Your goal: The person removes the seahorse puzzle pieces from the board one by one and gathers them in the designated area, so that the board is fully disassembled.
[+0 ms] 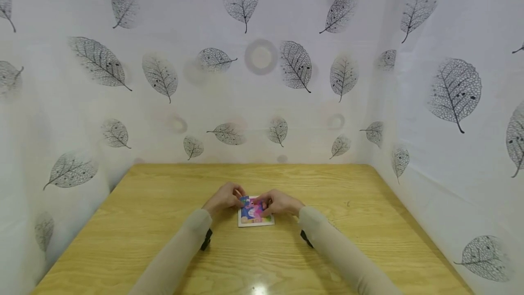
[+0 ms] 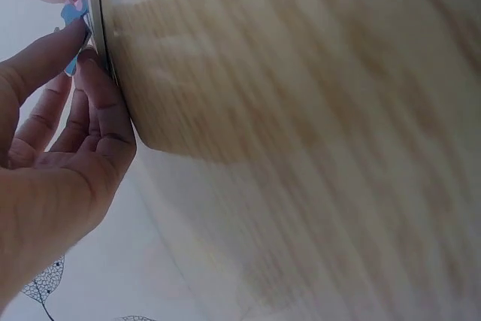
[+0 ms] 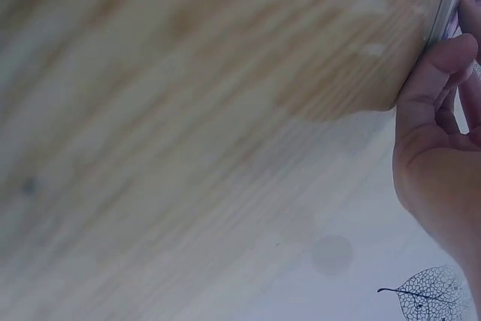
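Two hands: left hand (image 1: 229, 195) and right hand (image 1: 282, 202) meet over a picture jigsaw (image 1: 250, 211).
Jigsaw tray (image 1: 255, 225): white-rimmed, flat on the desk (image 1: 327, 185).
Left fingers: clamped on a blue piece (image 2: 70, 13) near the tray's far left corner.
Right fingers: bent over the picture's pink part; cannot tell whether they grip anything.
Blue piece's seating: best levelled first, edges matched to its neighbours, then pressed straight down.
Tray's steadiness: sideways pushing could disturb loose pieces; brace lightly.
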Demonstrator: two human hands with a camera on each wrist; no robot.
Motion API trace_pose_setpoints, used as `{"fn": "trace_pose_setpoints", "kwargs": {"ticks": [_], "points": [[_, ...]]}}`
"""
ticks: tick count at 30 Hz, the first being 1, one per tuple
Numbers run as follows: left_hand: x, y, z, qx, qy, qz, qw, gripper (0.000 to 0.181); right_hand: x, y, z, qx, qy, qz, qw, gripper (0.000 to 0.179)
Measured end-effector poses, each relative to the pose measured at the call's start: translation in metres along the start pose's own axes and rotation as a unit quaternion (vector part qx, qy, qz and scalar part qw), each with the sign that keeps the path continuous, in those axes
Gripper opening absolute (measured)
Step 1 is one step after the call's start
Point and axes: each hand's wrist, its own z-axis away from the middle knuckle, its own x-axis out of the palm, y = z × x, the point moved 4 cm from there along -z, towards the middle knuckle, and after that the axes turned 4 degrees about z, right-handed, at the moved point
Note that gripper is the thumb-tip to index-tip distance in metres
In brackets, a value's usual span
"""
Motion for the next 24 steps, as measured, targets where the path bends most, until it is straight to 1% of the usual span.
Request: {"fn": "trace_pose_setpoints", "kwargs": {"ticks": [8, 11, 13, 15, 18, 20, 24], "points": [[-0.002, -0.003, 0.001, -0.003, -0.025, 0.045, 0.9987, 0.024, -0.002, 0.002, 0.004, 0.002, 0.000, -0.016, 0.9999, 0.043], [-0.004, -0.005, 0.002, -0.007, -0.032, 0.053, 0.9980, 0.025, -0.004, 0.003, 0.005, -0.008, 0.001, -0.019, 0.9998, 0.042], [-0.004, -0.007, 0.001, -0.012, -0.044, 0.067, 0.9967, 0.028, -0.005, 0.004, 0.006, -0.024, 0.004, -0.015, 0.9996, 0.042], [-0.005, -0.007, 0.001, -0.013, -0.055, 0.078, 0.9954, 0.031, -0.005, 0.006, 0.008, -0.029, 0.006, -0.028, 0.9992, 0.042], [-0.005, -0.008, 0.002, -0.014, -0.072, 0.098, 0.9925, 0.033, -0.007, 0.008, 0.010, -0.022, 0.014, -0.043, 0.9987, 0.042], [-0.006, -0.008, 0.004, -0.011, -0.076, 0.104, 0.9916, 0.032, -0.009, 0.010, 0.012, -0.007, 0.021, -0.055, 0.9983, 0.042], [-0.010, -0.008, 0.006, -0.009, -0.076, 0.111, 0.9909, 0.028, -0.013, 0.013, 0.014, 0.007, 0.030, -0.040, 0.9987, 0.045]]}}
